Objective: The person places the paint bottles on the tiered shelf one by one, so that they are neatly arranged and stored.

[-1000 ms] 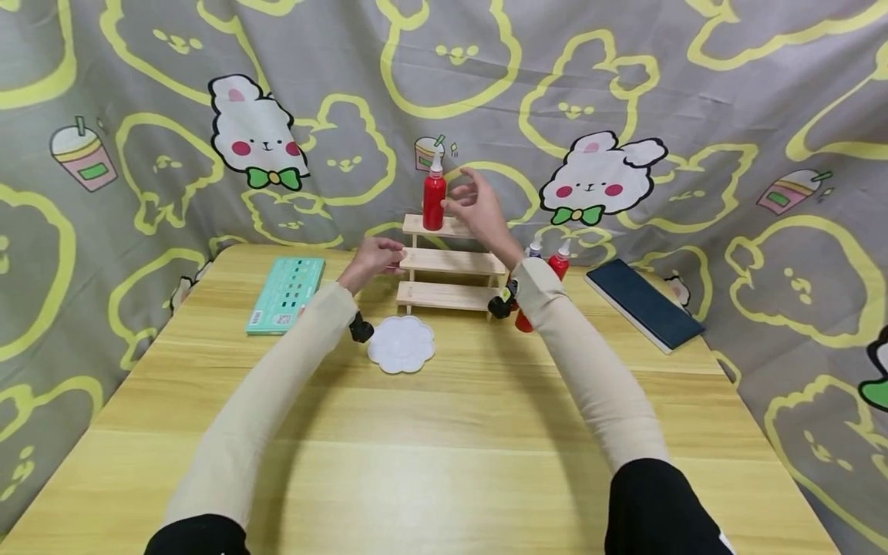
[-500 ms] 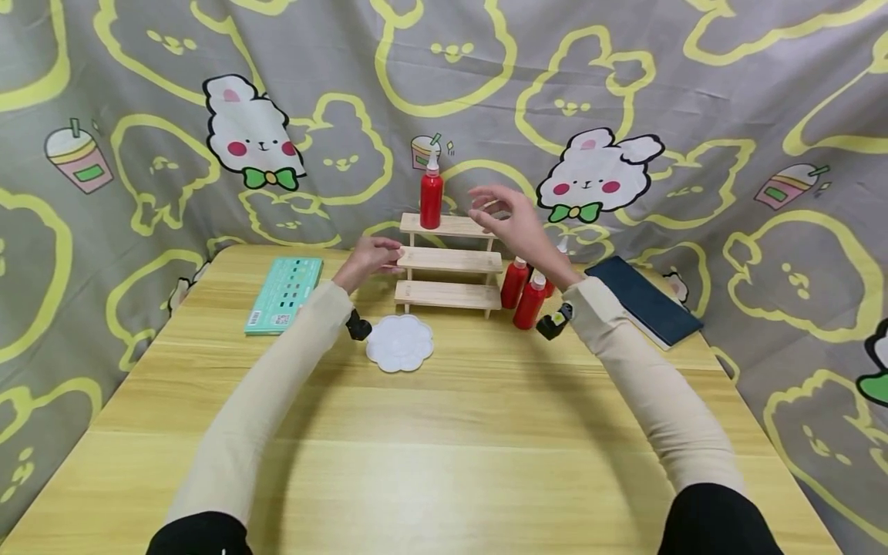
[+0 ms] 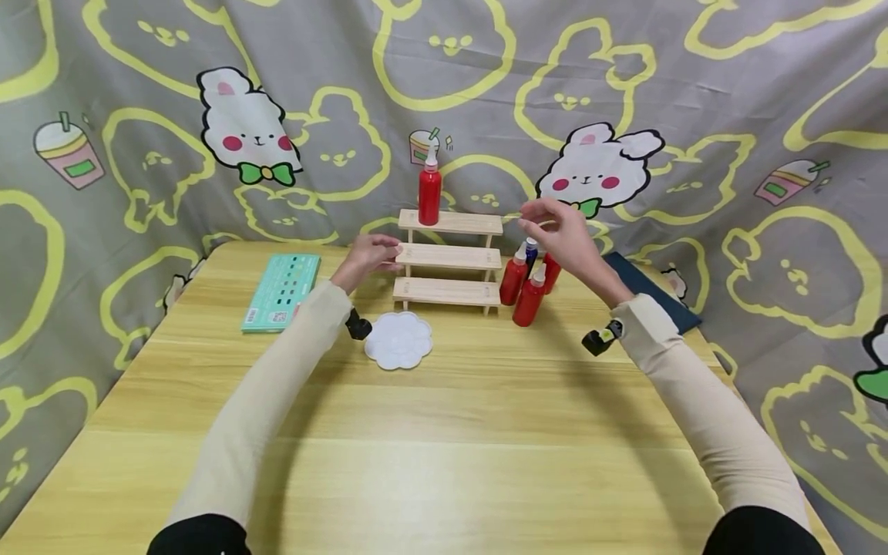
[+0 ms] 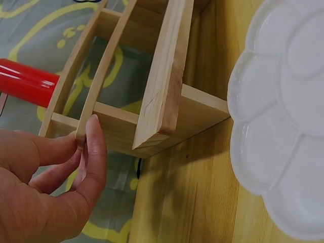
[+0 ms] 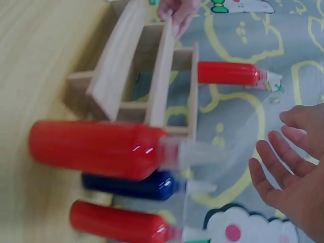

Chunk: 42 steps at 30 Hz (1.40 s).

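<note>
The fingers (image 5: 276,157) of the right hand (image 3: 565,235) are spread and relaxed, holding nothing and touching nothing. The hand hovers above a cluster of bottles standing on the table (image 3: 486,432) just right of the wooden rack (image 3: 449,258). Directly below and slightly forward of the fingertips is the blue bottle (image 3: 530,254); two red bottles (image 3: 513,279) stand in front of it, nearer the person, and a third red one is partly hidden behind the hand. All stand upright, long axes vertical, nozzles pointing up toward the palm. The right hand is clearly the nearer to this cluster; the left is well apart from it, across the rack.

The left hand (image 3: 368,258) is at the left end of the rack's middle shelf. The wrist view shows thumb and forefinger (image 4: 93,152) pinching that shelf's edge, the remaining fingers curled beneath.

One red bottle (image 3: 429,191) stands upright alone on the left part of the top shelf, apart from both hands. The lower two shelves carry nothing visible.

A white flower-shaped palette (image 3: 398,341) lies on the table just in front of the rack. A green flat box (image 3: 280,291) lies to the left, and a dark notebook (image 3: 655,297) lies to the right, beyond the bottles.
</note>
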Each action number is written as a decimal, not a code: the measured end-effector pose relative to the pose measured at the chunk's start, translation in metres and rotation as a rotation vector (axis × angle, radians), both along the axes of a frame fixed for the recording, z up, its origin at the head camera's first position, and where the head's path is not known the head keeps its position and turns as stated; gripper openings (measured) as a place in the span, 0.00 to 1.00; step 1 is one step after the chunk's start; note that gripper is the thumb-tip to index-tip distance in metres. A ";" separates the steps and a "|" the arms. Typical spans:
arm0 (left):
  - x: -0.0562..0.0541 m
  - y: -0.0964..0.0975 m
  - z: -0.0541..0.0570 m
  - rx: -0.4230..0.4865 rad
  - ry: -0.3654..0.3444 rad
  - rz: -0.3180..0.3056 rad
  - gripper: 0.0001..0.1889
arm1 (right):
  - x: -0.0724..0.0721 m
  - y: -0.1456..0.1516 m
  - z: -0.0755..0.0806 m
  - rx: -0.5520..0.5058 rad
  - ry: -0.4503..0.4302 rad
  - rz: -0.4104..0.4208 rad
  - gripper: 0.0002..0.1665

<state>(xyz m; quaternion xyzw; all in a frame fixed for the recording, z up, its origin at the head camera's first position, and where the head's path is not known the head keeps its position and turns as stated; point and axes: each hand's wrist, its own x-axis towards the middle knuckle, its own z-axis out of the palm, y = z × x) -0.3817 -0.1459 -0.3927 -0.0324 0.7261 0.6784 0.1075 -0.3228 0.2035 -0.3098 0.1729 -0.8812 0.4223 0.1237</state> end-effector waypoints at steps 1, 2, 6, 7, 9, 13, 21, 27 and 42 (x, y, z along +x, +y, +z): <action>-0.001 0.001 0.001 0.002 0.003 0.001 0.19 | 0.001 0.004 -0.004 -0.013 0.004 -0.014 0.17; -0.001 0.001 0.001 0.005 0.004 0.002 0.19 | 0.003 0.008 -0.007 -0.020 0.011 -0.030 0.17; -0.004 0.003 0.003 0.005 0.002 -0.001 0.21 | 0.009 0.022 -0.024 -0.064 0.035 -0.072 0.18; -0.005 0.003 0.003 0.001 0.000 -0.001 0.21 | 0.010 0.025 -0.028 -0.075 0.042 -0.075 0.17; -0.006 0.003 0.003 -0.007 -0.002 -0.002 0.21 | 0.012 0.030 -0.036 -0.094 0.048 -0.071 0.17; -0.008 0.002 0.001 -0.006 -0.003 -0.004 0.21 | 0.013 0.039 -0.051 -0.149 0.031 -0.026 0.16; -0.006 0.005 0.000 -0.012 -0.001 0.007 0.21 | 0.015 0.050 -0.070 -0.225 -0.089 0.069 0.16; 0.000 0.001 -0.004 -0.036 0.025 0.020 0.20 | 0.014 0.055 -0.085 -0.242 -0.184 0.165 0.19; 0.001 0.000 -0.007 -0.041 0.055 0.017 0.20 | 0.021 0.062 -0.107 -0.249 -0.438 0.227 0.29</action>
